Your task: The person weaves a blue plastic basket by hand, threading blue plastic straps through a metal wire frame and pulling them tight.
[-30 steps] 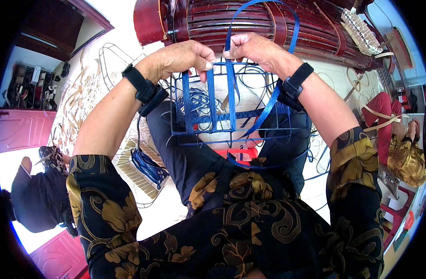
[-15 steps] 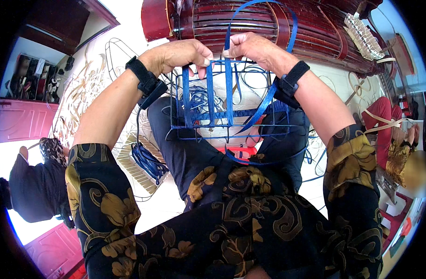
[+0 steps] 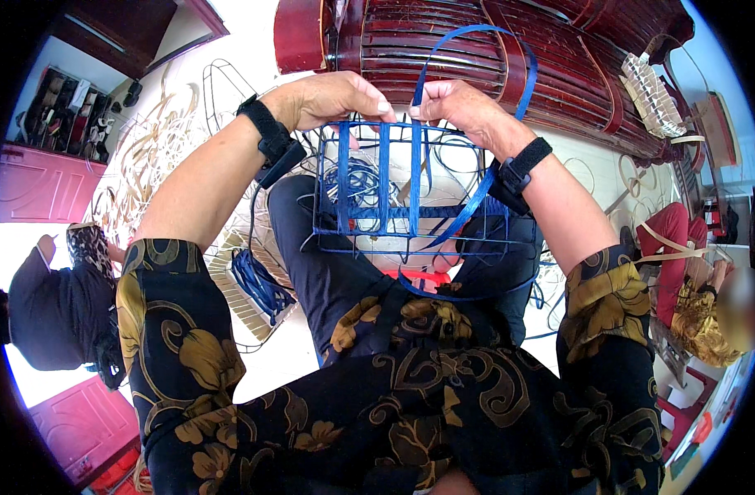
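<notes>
A dark wire basket frame [image 3: 321,177] rests across my thighs, with several blue plastic straps [image 3: 384,177] wrapped between its far and near sides. My left hand [image 3: 338,97] is closed over the frame's far edge, fingertips by the middle strap. Just to its right, my right hand [image 3: 458,107] pinches a loose blue strap [image 3: 476,31] between thumb and finger at the far edge. That strap arcs high over the right hand and loops back down across the frame's right side toward my lap. What lies under the left fingers is partly hidden.
A dark red slatted wooden bench [image 3: 427,58] stands just beyond the frame. Tan strips [image 3: 159,136] litter the floor at left, near a woven panel carrying a blue strap bundle [image 3: 260,285]. One person [image 3: 60,305] is at far left, another [image 3: 703,318] at far right.
The view has shifted slightly, so frame and hands sit a little lower and farther right. My right hand still pinches the strap; my left fingers have shifted slightly along the far edge.
</notes>
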### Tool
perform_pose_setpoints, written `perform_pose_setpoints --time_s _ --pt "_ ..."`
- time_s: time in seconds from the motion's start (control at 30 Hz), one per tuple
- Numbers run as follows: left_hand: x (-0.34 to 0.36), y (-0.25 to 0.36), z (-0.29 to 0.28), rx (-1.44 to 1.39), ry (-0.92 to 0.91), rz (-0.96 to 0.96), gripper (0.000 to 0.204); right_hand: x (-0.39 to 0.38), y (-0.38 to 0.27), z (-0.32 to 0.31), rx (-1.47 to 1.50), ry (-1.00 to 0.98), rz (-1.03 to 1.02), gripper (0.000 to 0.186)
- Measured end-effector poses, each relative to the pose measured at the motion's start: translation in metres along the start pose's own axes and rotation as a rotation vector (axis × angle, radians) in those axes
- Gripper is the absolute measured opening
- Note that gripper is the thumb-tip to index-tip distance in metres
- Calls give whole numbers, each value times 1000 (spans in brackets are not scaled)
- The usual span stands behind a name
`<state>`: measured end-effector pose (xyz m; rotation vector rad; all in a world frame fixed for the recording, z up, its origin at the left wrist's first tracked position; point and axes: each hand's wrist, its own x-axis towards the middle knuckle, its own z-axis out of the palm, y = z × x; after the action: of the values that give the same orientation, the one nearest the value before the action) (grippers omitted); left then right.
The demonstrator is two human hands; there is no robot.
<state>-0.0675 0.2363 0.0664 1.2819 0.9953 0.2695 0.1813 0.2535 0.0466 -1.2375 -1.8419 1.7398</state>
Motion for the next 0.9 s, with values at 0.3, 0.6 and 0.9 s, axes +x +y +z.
perform_pose_setpoints --time_s 0.3,0.6,0.9 --pt "11 3 8 137 32 -76 21 1 0 -1 16 36 7 17" --pt "11 6 9 183 4 -56 22 3 3 -5 50 -5 45 15" --pt "15 0 4 162 -17 -10 24 1 5 -7 94 50 22 20"
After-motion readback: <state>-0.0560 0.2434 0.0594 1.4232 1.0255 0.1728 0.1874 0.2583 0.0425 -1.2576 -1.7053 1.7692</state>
